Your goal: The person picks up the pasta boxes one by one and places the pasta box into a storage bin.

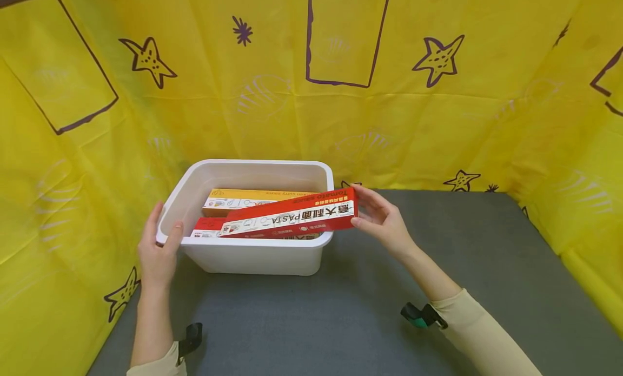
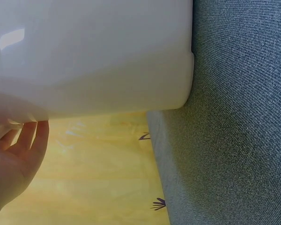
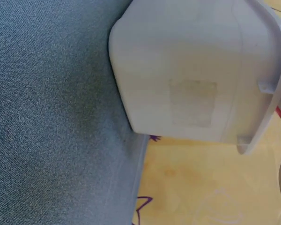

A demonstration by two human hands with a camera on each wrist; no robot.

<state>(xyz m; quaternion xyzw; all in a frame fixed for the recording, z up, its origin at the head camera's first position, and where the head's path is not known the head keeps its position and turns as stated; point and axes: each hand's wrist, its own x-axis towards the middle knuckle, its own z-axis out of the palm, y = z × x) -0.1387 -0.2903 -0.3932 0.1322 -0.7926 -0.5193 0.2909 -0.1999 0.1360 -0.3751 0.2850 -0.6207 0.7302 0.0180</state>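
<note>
A white plastic bin (image 1: 253, 257) stands on the grey surface. My left hand (image 1: 158, 254) grips its rim at the left front corner; in the left wrist view the fingers (image 2: 36, 140) curl under the rim. With thumb and fingers, my right hand (image 1: 386, 222) pinches the right end of a red pasta box (image 1: 287, 216), labelled tomato sauce. That box slants over the bin's right rim, its left end lower and inside. Beneath and behind it lie a yellow curry-sauce box (image 1: 233, 193) and another red box (image 1: 210, 223), both partly hidden.
Yellow cloth (image 1: 282, 121) with drawn stars and frames hangs behind and along both sides. Grey fabric (image 1: 467, 268) covers the table. Black wrist bands (image 1: 191, 338) sit at both sleeves.
</note>
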